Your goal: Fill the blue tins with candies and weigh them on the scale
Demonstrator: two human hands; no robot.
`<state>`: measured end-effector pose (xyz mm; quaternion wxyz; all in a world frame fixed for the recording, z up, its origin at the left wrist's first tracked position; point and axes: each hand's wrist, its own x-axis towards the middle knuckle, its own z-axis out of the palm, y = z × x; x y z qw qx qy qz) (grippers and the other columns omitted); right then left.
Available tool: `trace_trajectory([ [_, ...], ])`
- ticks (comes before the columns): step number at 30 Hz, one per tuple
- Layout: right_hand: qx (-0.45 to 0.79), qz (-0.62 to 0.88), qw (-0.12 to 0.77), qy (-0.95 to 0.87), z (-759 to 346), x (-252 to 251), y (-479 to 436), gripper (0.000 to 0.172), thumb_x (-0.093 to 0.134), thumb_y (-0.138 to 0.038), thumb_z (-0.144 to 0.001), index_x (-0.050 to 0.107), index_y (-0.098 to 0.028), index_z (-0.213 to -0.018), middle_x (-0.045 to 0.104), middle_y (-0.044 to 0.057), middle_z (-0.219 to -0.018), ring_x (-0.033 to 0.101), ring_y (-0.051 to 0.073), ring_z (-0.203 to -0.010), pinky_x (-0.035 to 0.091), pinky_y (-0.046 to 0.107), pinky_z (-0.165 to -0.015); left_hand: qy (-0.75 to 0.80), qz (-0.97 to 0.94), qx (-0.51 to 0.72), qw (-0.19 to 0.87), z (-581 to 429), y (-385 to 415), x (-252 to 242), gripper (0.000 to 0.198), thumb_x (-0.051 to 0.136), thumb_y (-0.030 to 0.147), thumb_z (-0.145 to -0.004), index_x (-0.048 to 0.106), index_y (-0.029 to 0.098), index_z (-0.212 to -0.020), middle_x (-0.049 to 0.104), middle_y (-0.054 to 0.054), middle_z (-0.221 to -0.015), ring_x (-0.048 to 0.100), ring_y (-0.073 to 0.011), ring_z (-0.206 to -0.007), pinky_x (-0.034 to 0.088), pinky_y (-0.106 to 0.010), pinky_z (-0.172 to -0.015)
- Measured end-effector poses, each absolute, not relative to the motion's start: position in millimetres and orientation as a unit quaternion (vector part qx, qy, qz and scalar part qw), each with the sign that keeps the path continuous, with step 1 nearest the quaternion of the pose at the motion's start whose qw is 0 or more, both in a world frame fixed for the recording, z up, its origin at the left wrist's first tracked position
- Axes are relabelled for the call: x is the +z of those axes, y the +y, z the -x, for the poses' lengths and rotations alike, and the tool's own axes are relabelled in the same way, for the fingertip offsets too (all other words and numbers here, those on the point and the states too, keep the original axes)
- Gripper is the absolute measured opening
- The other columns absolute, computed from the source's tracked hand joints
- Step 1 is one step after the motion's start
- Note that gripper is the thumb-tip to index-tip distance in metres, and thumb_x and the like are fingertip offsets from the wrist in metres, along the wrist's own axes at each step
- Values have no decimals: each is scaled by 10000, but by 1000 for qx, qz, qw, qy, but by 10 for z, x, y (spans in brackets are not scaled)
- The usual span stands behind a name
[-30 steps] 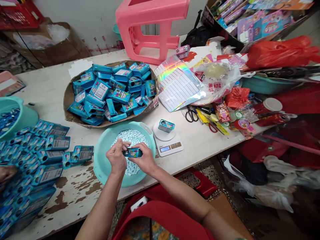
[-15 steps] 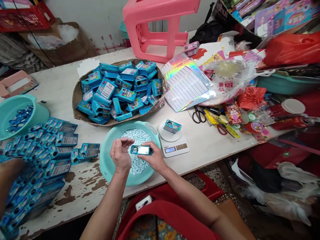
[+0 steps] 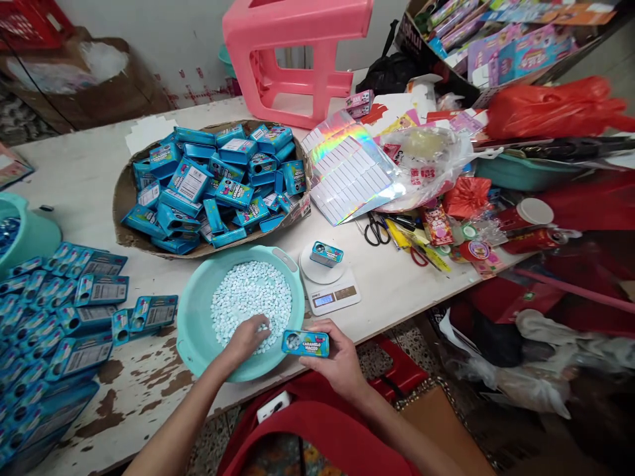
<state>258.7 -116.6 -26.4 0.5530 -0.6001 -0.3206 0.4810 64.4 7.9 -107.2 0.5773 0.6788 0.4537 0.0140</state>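
My right hand (image 3: 340, 360) grips a small blue candy tin (image 3: 312, 344) by its right end, at the near right rim of the turquoise basin (image 3: 191, 330). The tin's label faces up, and pale pieces show through its round window. My left hand (image 3: 251, 337) is down in the basin, its fingers curled in among the small pale blue candies (image 3: 253, 291). Some of its fingertips are hidden there. A similar tin (image 3: 326, 253) sits on the white kitchen scale (image 3: 335, 301) just right of the basin.
Behind the basin, a cardboard box (image 3: 124, 231) holds many blue tins. Rows of tins (image 3: 64, 317) stand at left beside another turquoise tub (image 3: 40, 231). Scissors (image 3: 377, 229), silver label sheets (image 3: 352, 172) and a pink stool (image 3: 317, 73) occupy the back and right.
My right hand has moved the tin right and nearer me, turning its label up from a shiny side. My left hand has gone from beside the tin down into the candies.
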Motion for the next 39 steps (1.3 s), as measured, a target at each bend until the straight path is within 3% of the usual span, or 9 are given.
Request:
trace_trajectory([
  [3, 473, 608, 565, -296, -2658, -263, -1224, 373, 802, -190, -594, 616, -241, -913, 582, 5, -939, 591, 168, -852, 496, 277, -748, 492, -447, 86, 742, -488, 226, -1034, 222, 610, 397, -752, 597, 203, -859, 590, -28, -741, 495, -123, -517, 331, -213, -444],
  [5, 464, 617, 572, -277, -2709, -246, -1234, 366, 802, -199, -592, 619, -239, -907, 581, 2, -930, 596, 163, -833, 502, 274, -736, 500, -313, 130, 797, -486, 301, -1003, 307, 581, 474, -767, 589, 186, -874, 617, -51, -799, 526, -121, -522, 337, -207, -416],
  [9, 448, 637, 574, -252, -2808, -197, -1213, 360, 799, -222, -593, 619, -227, -905, 591, 12, -924, 605, 181, -844, 514, 297, -754, 509, -221, 160, 816, -673, 376, -1005, 353, 563, 503, -784, 566, 150, -782, 604, -38, -664, 509, -100, -460, 393, -209, -426],
  [14, 423, 652, 575, -256, -2913, -172, -1180, 360, 791, -245, -613, 611, -224, -925, 600, 23, -921, 601, 192, -849, 512, 310, -758, 491, -144, 230, 828, -944, 446, -1021, 371, 637, 438, -740, 419, 171, -601, 435, 42, -454, 373, -53, -334, 199, -156, -305],
  [17, 412, 658, 577, -254, -2973, -178, -1176, 358, 789, -255, -618, 613, -221, -928, 603, 24, -920, 604, 195, -844, 511, 322, -770, 475, -138, 283, 822, -1248, 533, -838, 383, 646, 438, -736, 396, 180, -606, 373, 75, -419, 288, -29, -292, 156, -153, -296],
  [23, 387, 681, 582, -218, -3195, -193, -1230, 370, 791, -272, -613, 612, -211, -931, 627, 35, -917, 614, 197, -821, 520, 315, -748, 396, -200, 396, 804, -2366, 866, -314, 439, 649, 521, -713, 383, 187, -611, 341, 87, -404, 262, -25, -298, 146, -167, -316],
  [29, 357, 721, 568, -173, -3551, -265, -1336, 364, 776, -285, -628, 611, -211, -945, 637, 34, -900, 614, 186, -777, 518, 304, -718, 403, -291, 468, 731, -3078, 1109, -375, 419, 636, 499, -726, 405, 177, -591, 417, 57, -459, 358, -41, -358, 202, -177, -348],
  [34, 334, 736, 575, -130, -3758, -343, -1367, 400, 789, -297, -598, 614, -207, -946, 657, 39, -884, 624, 203, -775, 528, 331, -709, 419, -317, 485, 699, -3160, 1111, -463, 417, 622, 485, -739, 401, 174, -568, 446, 39, -528, 476, -70, -453, 307, -186, -414],
  [39, 315, 747, 572, -122, -3821, -396, -1347, 424, 793, -318, -593, 619, -205, -962, 666, 41, -908, 625, 202, -781, 526, 337, -722, 428, -310, 494, 691, -3180, 1116, -442, 411, 609, 493, -752, 427, 173, -569, 433, 40, -532, 497, -77, -484, 336, -192, -439],
])
